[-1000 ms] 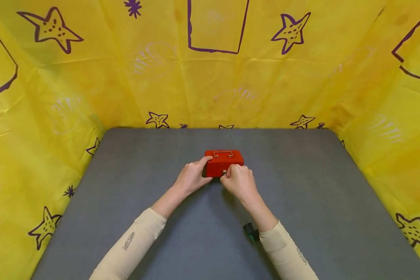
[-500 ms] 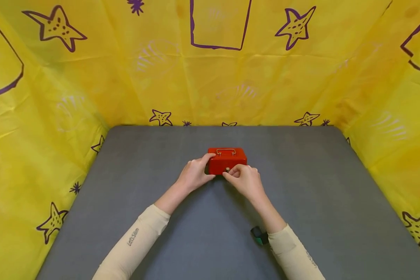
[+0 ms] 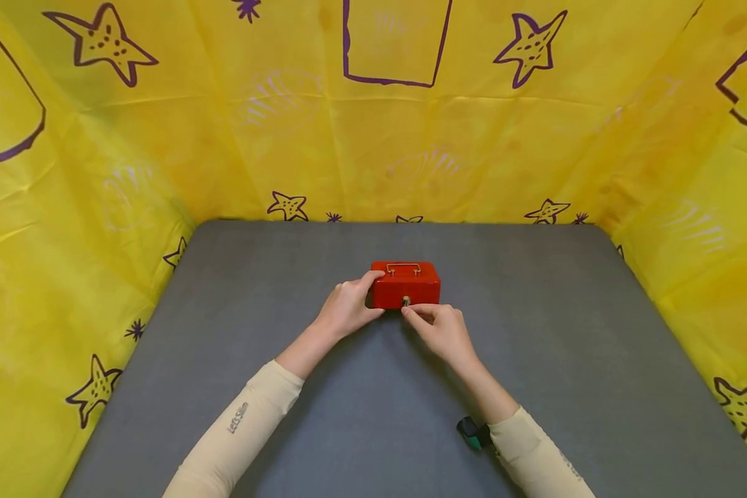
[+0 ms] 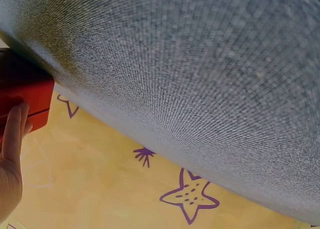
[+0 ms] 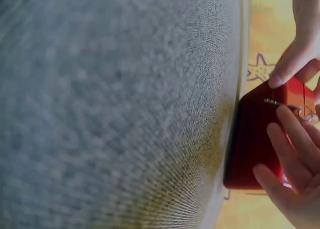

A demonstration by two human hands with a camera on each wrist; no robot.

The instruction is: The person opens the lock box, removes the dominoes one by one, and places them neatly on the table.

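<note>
A small red cash box [image 3: 389, 296] with a wire handle on its lid [image 3: 426, 270] stands on the grey table [image 3: 255, 277], lid down. My left hand [image 3: 341, 309] grips its left end, index finger on top and thumb low at the front corner. At the front lock [image 3: 406, 300], my right hand [image 3: 443, 333] pinches with thumb and index finger just below. In the right wrist view, a small metal key [image 5: 276, 103] on a ring [image 5: 308, 113] shows between these fingers. Whether another key sits in the lock is hard to tell.
Yellow cloth [image 3: 361, 152] with purple starfish drawings hangs behind the table and at both sides. A dark strapped device [image 3: 472, 434] sits at the right wrist, low over the tabletop. Cream sleeves [image 3: 236, 422] cover the forearms.
The right hand has loosened from a closed fist over the lock to a fingertip pinch just below it, leaving the lock visible. The left hand keeps its grip; the view has shifted slightly.
</note>
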